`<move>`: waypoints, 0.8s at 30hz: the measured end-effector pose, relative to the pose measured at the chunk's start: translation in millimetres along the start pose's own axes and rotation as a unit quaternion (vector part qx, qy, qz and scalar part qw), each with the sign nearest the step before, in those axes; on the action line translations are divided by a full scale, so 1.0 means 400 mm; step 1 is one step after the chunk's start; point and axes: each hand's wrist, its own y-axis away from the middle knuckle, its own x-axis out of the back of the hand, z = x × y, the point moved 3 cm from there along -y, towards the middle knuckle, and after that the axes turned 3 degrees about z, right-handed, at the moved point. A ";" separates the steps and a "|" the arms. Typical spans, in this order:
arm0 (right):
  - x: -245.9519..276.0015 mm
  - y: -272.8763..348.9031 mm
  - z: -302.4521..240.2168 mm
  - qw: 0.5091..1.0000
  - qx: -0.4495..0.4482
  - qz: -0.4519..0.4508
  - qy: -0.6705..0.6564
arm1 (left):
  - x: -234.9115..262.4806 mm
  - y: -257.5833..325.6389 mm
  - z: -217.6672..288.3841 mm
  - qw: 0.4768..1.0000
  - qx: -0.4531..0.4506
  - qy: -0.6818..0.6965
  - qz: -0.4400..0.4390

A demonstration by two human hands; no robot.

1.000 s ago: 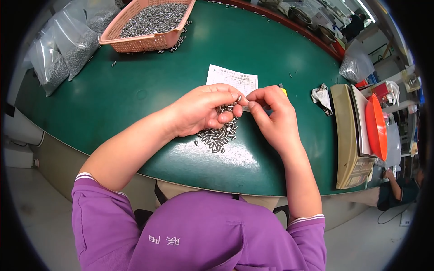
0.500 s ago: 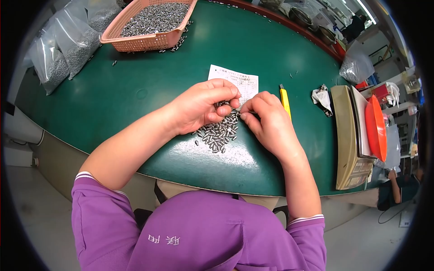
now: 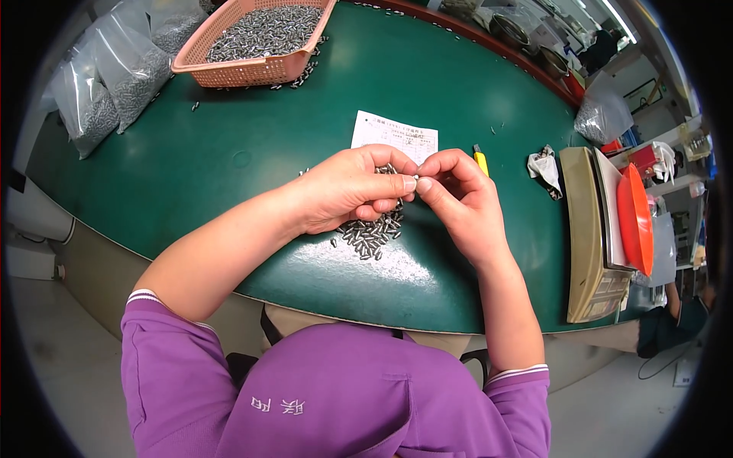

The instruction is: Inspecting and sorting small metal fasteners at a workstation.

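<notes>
Above a pile of small silvery bullet-shaped metal parts, my two hands meet at the fingertips. My left hand is closed, its thumb and forefinger pressed together around one small metal part. From the other side, my right hand pinches at the same tiny part with thumb and forefinger. Fingers cover most of it, so its full shape is hidden. Some of the pile shows between and behind my left fingers. Just beyond the hands lies a printed white sheet, partly covered by them.
A pink plastic basket full of similar parts stands at the far left, beside clear bags of them. A yellow cutter knife lies past my right hand. At the right are a crumpled wrapper, a beige scale and a red-orange tray.
My right hand has moved up and inward, bringing its fingertips against the left ones. The left thumb has come down to a pinch, and a small metal part now shows between both hands.
</notes>
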 end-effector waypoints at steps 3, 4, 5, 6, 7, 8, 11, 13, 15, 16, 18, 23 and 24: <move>-0.005 0.001 -0.005 0.999 -0.004 0.000 -0.032 | 0.002 -0.001 0.000 1.000 -0.009 -0.004 0.003; -0.004 0.001 -0.010 0.999 -0.010 0.022 -0.037 | 0.002 -0.001 0.001 1.000 -0.009 -0.004 0.003; -0.003 0.001 -0.012 0.998 -0.016 0.044 -0.042 | 0.002 -0.002 0.002 1.000 -0.008 -0.004 0.003; -0.001 0.000 -0.008 0.998 -0.016 0.045 -0.042 | 0.001 -0.003 0.003 1.000 -0.007 -0.003 0.002; 0.006 -0.002 -0.002 0.998 0.002 0.062 0.010 | 0.000 -0.003 0.003 1.000 -0.007 -0.003 0.002; 0.012 -0.004 0.002 0.995 0.021 0.080 0.062 | 0.000 -0.002 0.003 1.000 -0.003 0.010 0.005; 0.016 -0.008 -0.002 0.965 0.087 0.072 0.236 | 0.000 -0.002 0.006 1.000 0.000 0.021 0.013; 0.013 -0.007 0.003 0.955 0.095 0.061 0.274 | 0.004 0.000 0.008 1.000 -0.002 0.019 0.019; 0.005 -0.005 0.006 0.951 0.089 0.046 0.293 | 0.008 0.000 0.011 0.999 -0.017 0.041 0.017; 0.005 -0.003 0.006 0.951 0.089 0.045 0.293 | 0.009 0.000 0.011 0.999 -0.017 0.042 0.017; -0.001 -0.001 0.005 0.938 0.098 0.014 0.334 | 0.012 -0.001 0.011 0.997 -0.021 0.061 0.041; -0.010 0.000 0.000 0.927 0.118 -0.003 0.357 | 0.018 -0.005 0.010 0.997 -0.022 0.059 0.053; -0.010 0.001 -0.001 0.924 0.127 -0.007 0.360 | 0.017 -0.007 0.009 0.997 -0.023 0.055 0.051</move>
